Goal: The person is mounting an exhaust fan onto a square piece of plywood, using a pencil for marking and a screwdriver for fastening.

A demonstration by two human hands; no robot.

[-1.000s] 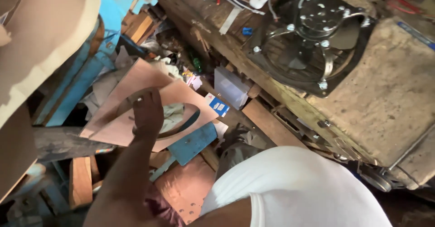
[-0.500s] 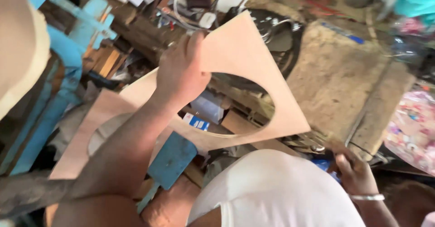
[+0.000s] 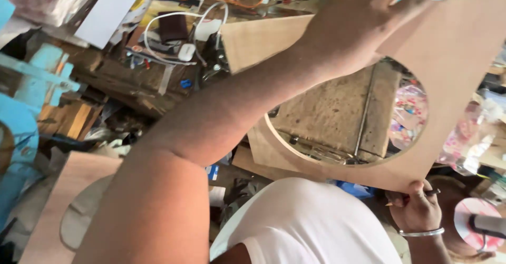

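- The left hand point(image 3: 363, 18) reaches far across the view with its forearm stretched out, and it lies against the upper part of a wooden board point(image 3: 458, 58); the fingers are spread wide and flat over the board's face, and whether a thumb hooks behind the edge cannot be told.
- The board is thin, pale brown and held up in the air, tilted, over the cluttered workbench point(image 3: 332, 111); a large round hole point(image 3: 348, 116) is cut through its middle, and the bench surface shows through it.
- The right hand point(image 3: 416, 208) is at the board's lower corner, fingers curled closed around that corner from below; a thin dark stick, perhaps a pencil point(image 3: 429, 193), sits between the fingers, and a metal bangle point(image 3: 421, 233) circles the wrist.
- A second board point(image 3: 68, 190) of the same colour lies low at the left, with a round cut-out showing in it, well apart from both hands.
- White cables point(image 3: 174, 24) and small tools lie on the bench beyond the left forearm.
- A blue painted frame point(image 3: 26, 111) stands at the left edge.
- The person's white shirt point(image 3: 305, 227) fills the bottom middle.
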